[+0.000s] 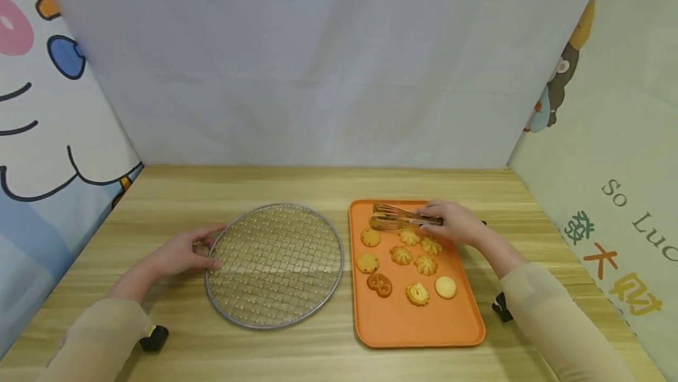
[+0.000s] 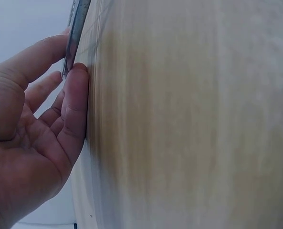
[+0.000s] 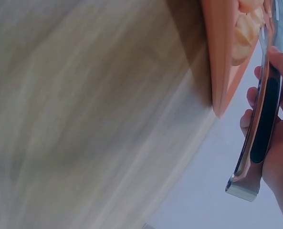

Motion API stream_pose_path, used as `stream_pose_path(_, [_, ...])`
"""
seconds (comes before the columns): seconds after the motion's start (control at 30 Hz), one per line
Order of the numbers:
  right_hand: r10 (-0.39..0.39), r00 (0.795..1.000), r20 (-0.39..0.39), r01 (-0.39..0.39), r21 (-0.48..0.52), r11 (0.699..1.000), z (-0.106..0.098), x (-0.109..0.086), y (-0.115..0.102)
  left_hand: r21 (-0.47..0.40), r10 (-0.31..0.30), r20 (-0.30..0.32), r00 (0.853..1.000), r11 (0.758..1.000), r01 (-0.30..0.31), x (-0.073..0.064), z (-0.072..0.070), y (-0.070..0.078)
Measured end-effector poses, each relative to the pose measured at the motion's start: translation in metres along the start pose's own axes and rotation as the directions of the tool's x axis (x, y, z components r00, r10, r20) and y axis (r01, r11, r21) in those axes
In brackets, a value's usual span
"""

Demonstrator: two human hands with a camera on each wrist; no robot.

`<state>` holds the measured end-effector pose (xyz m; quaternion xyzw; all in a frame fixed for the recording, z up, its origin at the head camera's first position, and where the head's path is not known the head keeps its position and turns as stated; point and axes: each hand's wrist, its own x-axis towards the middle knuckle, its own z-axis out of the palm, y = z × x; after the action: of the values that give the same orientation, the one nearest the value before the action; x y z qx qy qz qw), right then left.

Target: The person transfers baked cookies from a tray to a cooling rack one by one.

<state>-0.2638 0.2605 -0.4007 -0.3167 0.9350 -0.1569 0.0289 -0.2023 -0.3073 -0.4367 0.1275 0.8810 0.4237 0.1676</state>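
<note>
My left hand [image 1: 182, 252] pinches the left rim of a round wire mesh rack [image 1: 275, 267], thumb on top; in the left wrist view fingers reach beneath the metal rim [image 2: 75, 36]. My right hand [image 1: 450, 222] holds metal tongs [image 1: 405, 215] with dark handle grips [image 3: 266, 121]. Their fork-like ends lie over the far left of an orange tray [image 1: 418, 330], around a cookie there that they mostly hide. Nearby on the tray are a round cookie [image 1: 370, 237], a speckled one [image 1: 368, 263], several swirled cookies [image 1: 401, 255] and a pretzel-shaped cookie [image 1: 379, 285].
Toward the tray's near half lie a tart-like cookie [image 1: 417, 294] and a pale round cookie [image 1: 445, 287]. Rack and tray sit side by side on a wood-grain table [image 1: 243, 352]. A white cloth [image 1: 318, 76] hangs behind, with printed sheets at both sides.
</note>
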Motion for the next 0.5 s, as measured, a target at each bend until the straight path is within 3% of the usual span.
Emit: stream_pose_path(0.5, [-0.035,0.999,-0.014,0.035,-0.004,0.999,-0.013,0.002,-0.006,-0.010,-0.006,-0.005,1.000,1.000,0.006,-0.001,0.003,0.001])
